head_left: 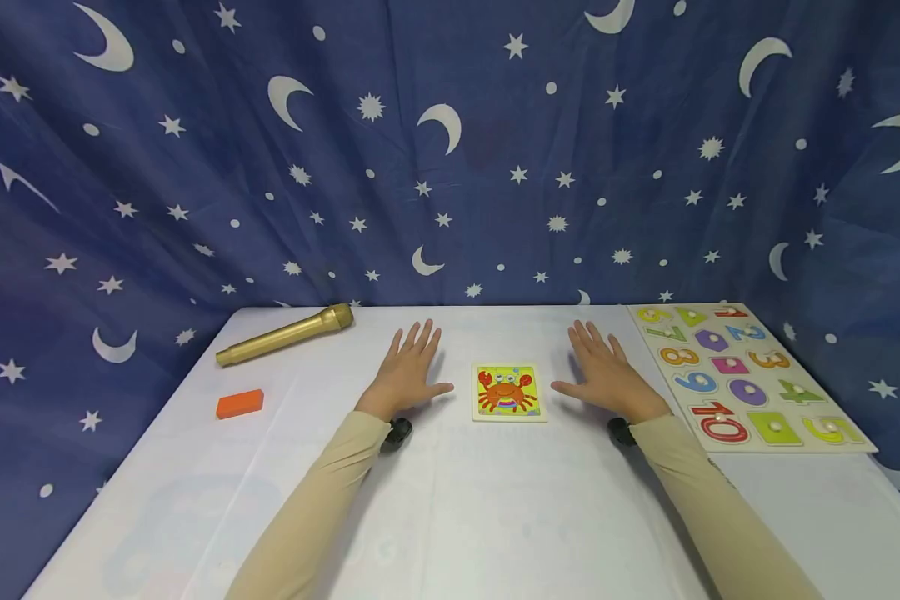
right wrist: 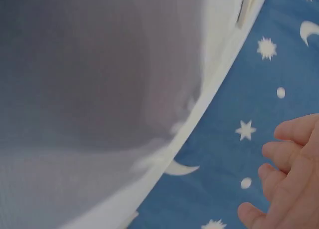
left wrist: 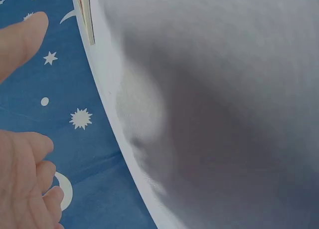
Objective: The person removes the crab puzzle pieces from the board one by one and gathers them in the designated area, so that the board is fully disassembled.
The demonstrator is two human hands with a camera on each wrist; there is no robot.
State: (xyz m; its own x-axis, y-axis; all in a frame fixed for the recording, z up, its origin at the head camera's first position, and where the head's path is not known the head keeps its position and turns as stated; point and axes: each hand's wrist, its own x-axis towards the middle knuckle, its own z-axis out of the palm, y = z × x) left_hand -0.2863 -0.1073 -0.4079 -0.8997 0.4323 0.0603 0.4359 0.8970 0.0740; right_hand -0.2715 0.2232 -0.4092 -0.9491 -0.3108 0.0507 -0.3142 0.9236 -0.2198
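Observation:
A small square crab picture puzzle [head_left: 509, 393], with a red crab on yellow and green, lies on the white table between the two hands. My left hand [head_left: 407, 371] is to its left, fingers straight and thumb pointing toward it, holding nothing. To its right, my right hand [head_left: 606, 377] has its fingers spread and is likewise holding nothing. In the left wrist view the left hand's thumb and fingers [left wrist: 30, 174] show at the left edge. Fingers of the right hand [right wrist: 289, 174] appear at the right side of the right wrist view.
A gold microphone [head_left: 285, 335] lies at the back left, with an orange block [head_left: 240, 404] in front of it. On the right is a number and shape puzzle board [head_left: 690, 350] with knobbed pieces. A blue moon-and-star curtain [head_left: 450, 200] hangs behind the table [head_left: 495, 517].

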